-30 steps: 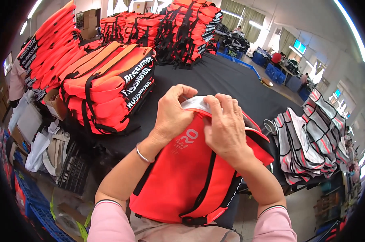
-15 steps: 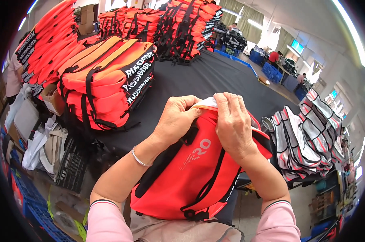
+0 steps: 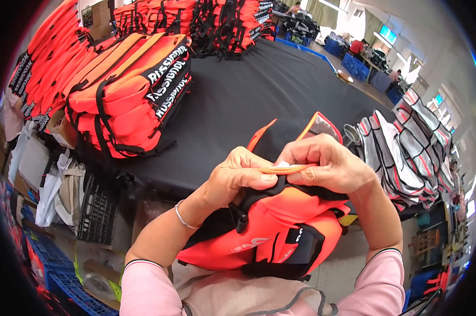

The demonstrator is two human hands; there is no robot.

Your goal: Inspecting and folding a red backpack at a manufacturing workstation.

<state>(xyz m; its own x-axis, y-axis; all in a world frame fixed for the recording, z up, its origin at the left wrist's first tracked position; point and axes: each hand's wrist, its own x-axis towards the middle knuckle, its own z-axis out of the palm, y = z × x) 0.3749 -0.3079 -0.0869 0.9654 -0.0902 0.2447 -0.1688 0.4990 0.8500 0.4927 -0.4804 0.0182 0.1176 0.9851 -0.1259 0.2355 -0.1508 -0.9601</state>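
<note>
Stacked bags (image 3: 127, 105) are borne by a black tabletop (image 3: 280, 79) in a workroom (image 3: 446, 45). Near its edge, a red bag (image 3: 293, 203) is held bunched, long axis unclear, its left-to-right zippered edge (image 3: 286, 170) pinched by the left hand's (image 3: 238, 178) and right hand's (image 3: 333, 162) fingers.

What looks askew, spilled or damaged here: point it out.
Nothing looks spilled or damaged. The held red bag is creased and bunched, probably from handling. At right, the grey-white pieces lie in a loose, uneven heap, untidier than the stacked orange bags at left.
</note>
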